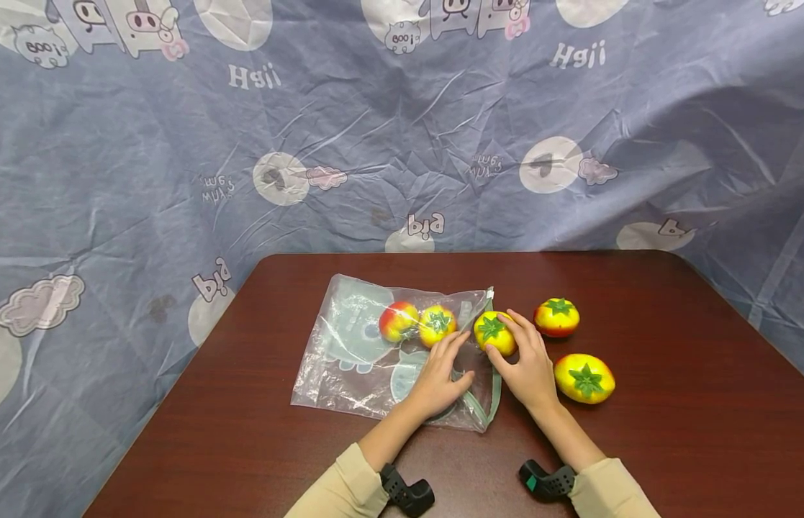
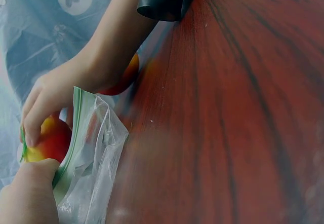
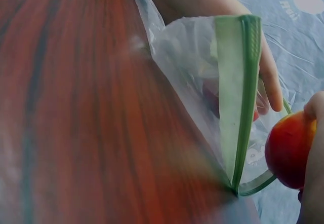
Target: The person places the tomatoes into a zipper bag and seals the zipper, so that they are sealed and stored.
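Observation:
A clear zip bag (image 1: 356, 388) with a green zip strip (image 3: 248, 82) lies on the table, its mouth facing right and gaping. My left hand (image 1: 437, 381) is at that mouth, fingers straight over the upper layer and thumb spread apart at the green edge. Inside the bag are a red-yellow toy fruit (image 1: 398, 321) and a yellow toy fruit with a green leafy top (image 1: 437, 327). My right hand (image 1: 527, 363) grips another red-yellow toy fruit (image 1: 489, 328) between thumb and fingers, right at the bag's opening. Its red side (image 3: 286, 150) shows in the right wrist view.
Two more leafy-topped toy fruits lie right of my right hand, one farther back (image 1: 557, 318) and one nearer (image 1: 585, 378). They rest on the dark reddish wooden table (image 1: 667, 432). A blue-grey printed cloth (image 1: 376, 144) hangs behind the table.

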`<state>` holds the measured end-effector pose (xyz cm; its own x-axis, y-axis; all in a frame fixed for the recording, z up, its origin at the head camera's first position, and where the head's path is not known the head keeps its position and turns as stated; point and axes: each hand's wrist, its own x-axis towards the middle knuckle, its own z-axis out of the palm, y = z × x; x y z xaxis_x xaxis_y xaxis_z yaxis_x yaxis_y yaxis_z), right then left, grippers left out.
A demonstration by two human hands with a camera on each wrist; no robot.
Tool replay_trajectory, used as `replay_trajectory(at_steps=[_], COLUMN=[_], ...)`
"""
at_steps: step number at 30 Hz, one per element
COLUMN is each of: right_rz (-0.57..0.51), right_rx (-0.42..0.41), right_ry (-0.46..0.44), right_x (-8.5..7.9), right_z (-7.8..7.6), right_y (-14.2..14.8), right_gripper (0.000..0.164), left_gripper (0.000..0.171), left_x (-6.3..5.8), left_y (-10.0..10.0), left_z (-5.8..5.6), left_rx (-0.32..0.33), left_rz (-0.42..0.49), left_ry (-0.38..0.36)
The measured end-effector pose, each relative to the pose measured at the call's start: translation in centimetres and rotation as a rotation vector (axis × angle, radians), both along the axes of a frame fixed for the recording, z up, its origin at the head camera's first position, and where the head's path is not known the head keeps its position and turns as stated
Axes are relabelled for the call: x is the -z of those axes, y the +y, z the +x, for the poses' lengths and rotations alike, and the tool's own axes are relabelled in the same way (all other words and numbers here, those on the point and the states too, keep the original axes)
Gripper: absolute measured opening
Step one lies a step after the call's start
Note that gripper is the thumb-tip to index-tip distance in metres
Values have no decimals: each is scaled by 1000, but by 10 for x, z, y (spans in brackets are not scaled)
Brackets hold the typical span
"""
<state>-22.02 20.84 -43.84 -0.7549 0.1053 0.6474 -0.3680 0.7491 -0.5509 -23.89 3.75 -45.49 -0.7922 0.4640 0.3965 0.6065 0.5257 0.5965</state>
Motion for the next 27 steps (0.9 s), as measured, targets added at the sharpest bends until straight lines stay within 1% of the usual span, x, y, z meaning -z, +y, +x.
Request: replay_trajectory(at_steps=[4,9,16,27], right_rz=[-3,-10,-38,-92], right_rx=[-19,-49,-98,-204], right_ry=[-79,-132,-172,-200], right_x=[-1,0,2,5], right_z=[1,0,-1,-4], right_y=[-3,-4,-4,-4], right_gripper=[52,52,54,56], left_gripper=[66,65,65,65], left_x=[0,-1,0,-1], left_y=[0,-1,0,-1], left_z=[0,0,0,0], left_rx=[3,3,-4,-13], left_rz=[-3,-6,-2,3], left_ry=[-1,18,28,34])
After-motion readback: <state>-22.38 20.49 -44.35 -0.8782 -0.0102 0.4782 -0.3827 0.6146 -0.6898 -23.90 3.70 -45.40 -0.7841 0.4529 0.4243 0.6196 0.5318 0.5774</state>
